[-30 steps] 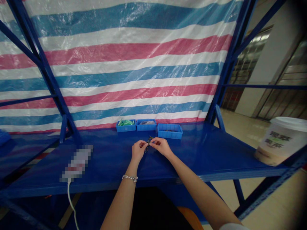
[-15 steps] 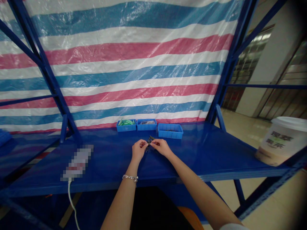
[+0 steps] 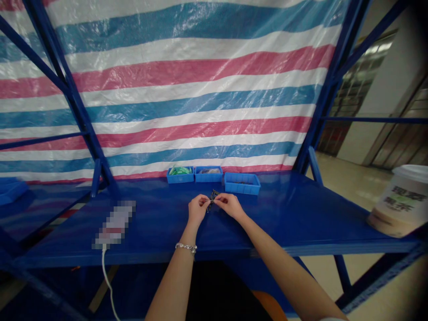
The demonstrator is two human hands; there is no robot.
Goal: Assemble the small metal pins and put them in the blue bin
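Note:
A small dark metal part [image 3: 212, 199], too small to make out in detail, is held up just above the blue table between my two hands. My left hand [image 3: 198, 209] pinches its lower left side with the fingertips, and a silver chain bracelet [image 3: 186, 248] circles that wrist. My right hand [image 3: 230, 206] grips it from the right, the fingertips meeting it close to my left hand. Both hands partly hide the part.
Behind my hands, several small blue plastic bins [image 3: 242, 183] stand along the back of the blue steel table [image 3: 294, 223]; one holds green items [image 3: 180, 170]. A pixelated object with a white cable [image 3: 115, 224] lies at the left. A paper cup [image 3: 399, 207] stands at the right edge.
My hands stay on the small part, with only slight finger movement. The whole view has shifted a little, so the table and bins sit further right.

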